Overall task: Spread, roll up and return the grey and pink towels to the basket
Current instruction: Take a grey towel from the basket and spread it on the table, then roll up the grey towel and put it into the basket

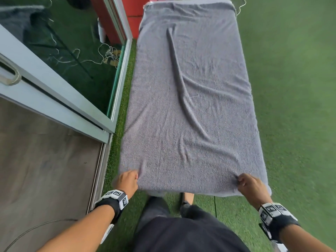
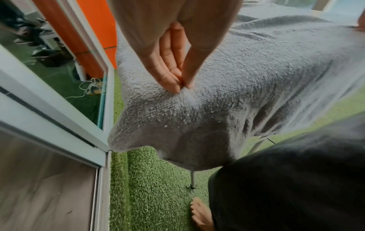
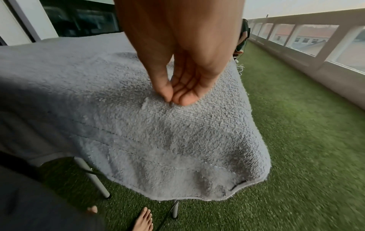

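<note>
At near corners, left grip [image 1: 128,180], right grip [image 1: 250,186] pinching spread grey towel [image 1: 190,106]

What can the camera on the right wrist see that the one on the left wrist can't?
Only the right wrist view shows the railing with rooftops beyond it, and the right hand pinching the grey towel. Only the left wrist view shows the glass door, the orange wall and the left hand pinching its own corner. Both show the towel draped over the table, a table leg, green turf and bare toes.
</note>
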